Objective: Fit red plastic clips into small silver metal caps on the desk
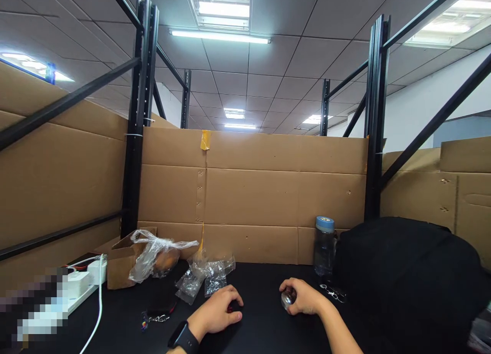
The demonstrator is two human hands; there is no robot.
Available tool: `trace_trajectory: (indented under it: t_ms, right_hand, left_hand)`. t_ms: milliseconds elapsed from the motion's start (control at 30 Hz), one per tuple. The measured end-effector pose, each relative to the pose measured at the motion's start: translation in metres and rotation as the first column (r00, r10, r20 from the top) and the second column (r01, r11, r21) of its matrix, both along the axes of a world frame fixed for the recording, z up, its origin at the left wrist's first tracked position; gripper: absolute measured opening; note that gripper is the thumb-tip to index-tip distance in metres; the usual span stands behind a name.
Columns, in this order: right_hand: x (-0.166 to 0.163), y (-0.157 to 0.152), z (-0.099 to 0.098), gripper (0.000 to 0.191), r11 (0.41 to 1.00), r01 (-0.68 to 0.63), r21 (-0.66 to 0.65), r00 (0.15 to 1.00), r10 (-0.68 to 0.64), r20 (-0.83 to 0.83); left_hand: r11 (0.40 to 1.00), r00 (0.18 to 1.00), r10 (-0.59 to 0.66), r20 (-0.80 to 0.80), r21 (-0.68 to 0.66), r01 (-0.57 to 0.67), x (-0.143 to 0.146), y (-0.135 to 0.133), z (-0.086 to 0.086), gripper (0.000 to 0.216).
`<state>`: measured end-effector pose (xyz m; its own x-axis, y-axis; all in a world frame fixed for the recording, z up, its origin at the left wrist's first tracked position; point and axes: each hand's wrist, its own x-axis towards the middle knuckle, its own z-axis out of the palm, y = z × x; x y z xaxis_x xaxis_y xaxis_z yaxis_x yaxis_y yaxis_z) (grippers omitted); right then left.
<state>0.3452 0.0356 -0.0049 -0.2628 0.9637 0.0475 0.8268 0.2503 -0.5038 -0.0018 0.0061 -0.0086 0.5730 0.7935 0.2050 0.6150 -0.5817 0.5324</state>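
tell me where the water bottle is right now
In the head view the water bottle stands upright at the back of the black table, against the cardboard wall, just left of the black bag.

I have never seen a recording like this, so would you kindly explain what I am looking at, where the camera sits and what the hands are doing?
There is no machine here: a person works with two bare hands, filmed by one camera worn on the head, looking forward over a black table walled in by cardboard. The left hand, with a dark watch on its wrist, rests over a small dark and red item that is mostly hidden. The right hand holds a small rounded silvery object. Around them lie crumpled clear plastic bags, a black key fob with a keyring, a small metal clip, a water bottle with a blue lid, a large black bag and a white power strip.
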Motion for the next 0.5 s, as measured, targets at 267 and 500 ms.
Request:
trace_trajectory:
  t_ms: [267, 500]
  right_hand:
    - [0.0002, -0.0028, 0.0027, 0.062, 1.0, -0.014, 0.008, 1.0, 0.014, -0.002]
    - [-0.0021, -0.0043, 0.0038, 0.063, 1.0, 0.004, 0.004, 1.0, -0.004, 0.008]
  left_hand:
    - [1.0, 1.0, 0.0, -0.013, 0.002, 0.0, 0.0006, 0.0004, 0.0009, 0.031]
    - [1.0, 1.0, 0.005, 0.0, 0.008, -0.005, 0.0014, -0.0031, 0.0017, 0.032]
